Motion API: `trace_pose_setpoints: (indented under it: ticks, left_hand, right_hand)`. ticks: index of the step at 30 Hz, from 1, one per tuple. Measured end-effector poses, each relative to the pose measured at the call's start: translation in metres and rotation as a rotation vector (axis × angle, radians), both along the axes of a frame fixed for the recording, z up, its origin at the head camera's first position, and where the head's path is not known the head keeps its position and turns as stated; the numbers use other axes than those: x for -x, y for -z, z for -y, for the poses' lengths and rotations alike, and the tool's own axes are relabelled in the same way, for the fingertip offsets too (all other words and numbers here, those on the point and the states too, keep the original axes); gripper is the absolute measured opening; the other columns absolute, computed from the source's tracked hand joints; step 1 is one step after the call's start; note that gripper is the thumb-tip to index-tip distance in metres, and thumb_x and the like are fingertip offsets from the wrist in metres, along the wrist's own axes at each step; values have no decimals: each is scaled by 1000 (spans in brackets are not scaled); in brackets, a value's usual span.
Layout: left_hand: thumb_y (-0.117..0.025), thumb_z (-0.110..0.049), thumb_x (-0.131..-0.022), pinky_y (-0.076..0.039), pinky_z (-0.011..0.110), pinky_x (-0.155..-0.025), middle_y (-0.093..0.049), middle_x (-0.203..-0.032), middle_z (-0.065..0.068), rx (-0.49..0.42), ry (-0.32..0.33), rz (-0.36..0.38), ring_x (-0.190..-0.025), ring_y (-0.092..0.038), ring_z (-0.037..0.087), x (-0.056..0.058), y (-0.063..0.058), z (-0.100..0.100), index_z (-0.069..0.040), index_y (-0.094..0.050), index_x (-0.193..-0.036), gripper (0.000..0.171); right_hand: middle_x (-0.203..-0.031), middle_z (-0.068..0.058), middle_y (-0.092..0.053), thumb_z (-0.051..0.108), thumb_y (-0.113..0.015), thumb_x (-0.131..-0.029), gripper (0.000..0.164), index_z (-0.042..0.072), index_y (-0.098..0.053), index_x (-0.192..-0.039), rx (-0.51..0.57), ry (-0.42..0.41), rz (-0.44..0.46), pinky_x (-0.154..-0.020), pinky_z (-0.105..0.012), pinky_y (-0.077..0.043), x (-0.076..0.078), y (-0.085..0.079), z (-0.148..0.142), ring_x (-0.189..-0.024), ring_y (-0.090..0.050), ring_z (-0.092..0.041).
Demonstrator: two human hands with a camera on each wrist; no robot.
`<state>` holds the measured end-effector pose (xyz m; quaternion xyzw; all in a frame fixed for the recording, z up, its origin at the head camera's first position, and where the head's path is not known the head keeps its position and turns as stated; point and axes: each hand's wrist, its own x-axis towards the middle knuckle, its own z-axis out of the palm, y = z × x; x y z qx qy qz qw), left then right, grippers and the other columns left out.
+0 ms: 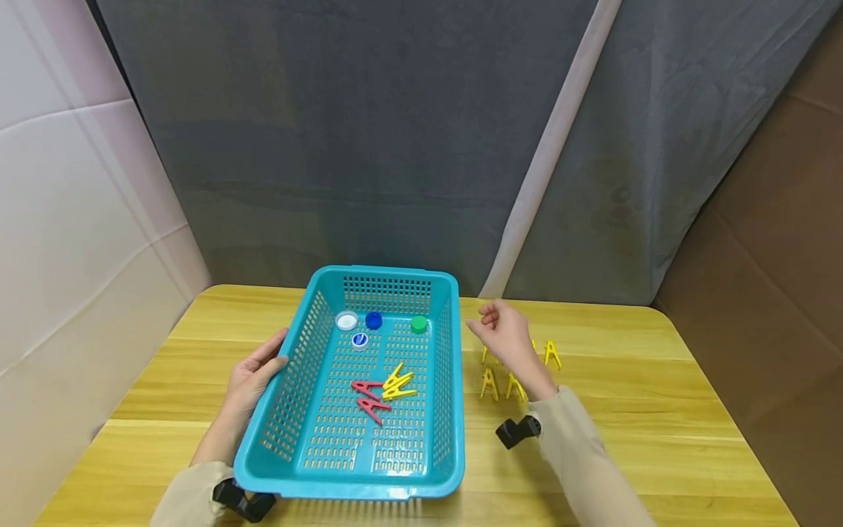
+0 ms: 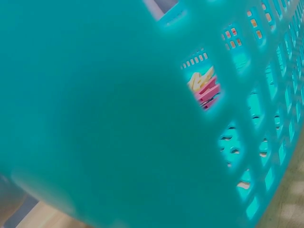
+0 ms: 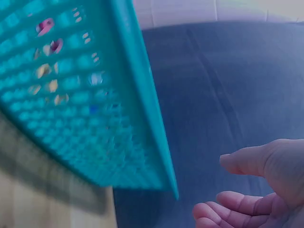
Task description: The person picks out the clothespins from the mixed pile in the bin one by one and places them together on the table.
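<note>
In the head view, my left hand (image 1: 250, 380) grips the left rim of a turquoise plastic basket (image 1: 459, 380), thumb over the edge. Inside lie two pink-red clothespins (image 1: 372, 410), two yellow clothespins (image 1: 398, 386) and several bottle caps: a green one (image 1: 418, 324), a blue one (image 1: 373, 320) and two white ones, one with a blue mark (image 1: 359, 341). My right hand (image 1: 503, 335) hovers off the basket's right side, fingers loosely curled. The right wrist view shows this hand (image 3: 256, 185) holding nothing and apart from the basket wall (image 3: 71, 95).
Several yellow clothespins (image 1: 489, 384) lie on the wooden table (image 1: 632, 417) right of the basket, some partly behind the right hand and forearm. A dark grey cloth (image 1: 356, 146) hangs behind the table. Side panels stand at left and right.
</note>
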<state>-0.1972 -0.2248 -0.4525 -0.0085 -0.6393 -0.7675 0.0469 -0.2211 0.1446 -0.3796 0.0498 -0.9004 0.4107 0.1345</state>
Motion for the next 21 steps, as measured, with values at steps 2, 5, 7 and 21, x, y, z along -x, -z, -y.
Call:
trace_pose_setpoints:
  ticks: [2,5,7,21]
  left_hand:
    - [-56,-4,-92,-49,14,-78,-62,-107,-23,-3,1,4,-98,-58,-5,0,0,0,-6,-48,-137,45]
    - [-57,-3,-92,-49,14,-77,-62,-106,-23,-2,-6,12,-97,-58,-5,1,0,0,-3,-46,-137,46]
    - [-57,-3,-92,-50,14,-77,-62,-106,-22,-5,-10,16,-97,-58,-4,2,0,0,0,-43,-137,47]
    - [-56,-2,-92,-51,16,-75,-63,-106,-21,-20,-4,20,-95,-60,-3,1,-1,0,2,-41,-137,48]
  right_hand:
    - [-83,-13,-60,12,-70,-83,22,-4,-59,-94,12,-22,-12,-66,-31,-50,2,-6,10,-73,-56,-22]
    - [-85,-13,-60,12,-70,-84,22,-3,-59,-95,28,-58,-9,-68,-32,-51,6,-15,24,-74,-56,-23]
    - [-86,-15,-61,13,-70,-84,23,-4,-60,-96,35,-87,-10,-70,-33,-51,8,-19,33,-76,-57,-23]
    - [-90,-13,-63,14,-71,-83,24,-2,-61,-98,51,-255,43,-71,-26,-50,19,-11,90,-79,-59,-20]
